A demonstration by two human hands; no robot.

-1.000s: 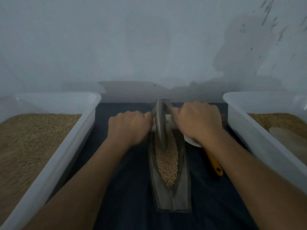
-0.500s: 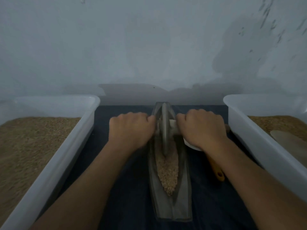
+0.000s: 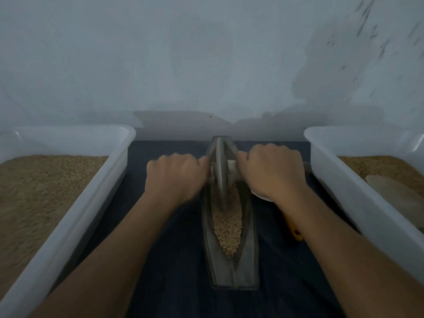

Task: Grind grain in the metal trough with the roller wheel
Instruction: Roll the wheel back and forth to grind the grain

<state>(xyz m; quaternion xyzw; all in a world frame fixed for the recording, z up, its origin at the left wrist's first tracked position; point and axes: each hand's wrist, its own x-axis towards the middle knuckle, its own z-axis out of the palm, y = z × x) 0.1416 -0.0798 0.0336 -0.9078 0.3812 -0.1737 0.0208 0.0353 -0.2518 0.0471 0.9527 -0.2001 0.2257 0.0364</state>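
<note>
Pale, scuffed wall rises behind a dark blue cloth (image 3: 174,283) spread over the work surface; no writing or labels are readable anywhere. On it lies your long, boat-shaped grey metal trough (image 3: 249,260), holding coarse tan grain (image 3: 228,228). Your thin grey metal roller wheel (image 3: 220,173) stands upright in the trough's far half, its edge in the grain. Your left hand (image 3: 175,176) and right hand (image 3: 271,172) are clenched around its pale axle handles on either side. Smooth white plastic tubs (image 3: 91,198) of grain flank you; an orange handle (image 3: 294,231) shows under your right forearm.
</note>
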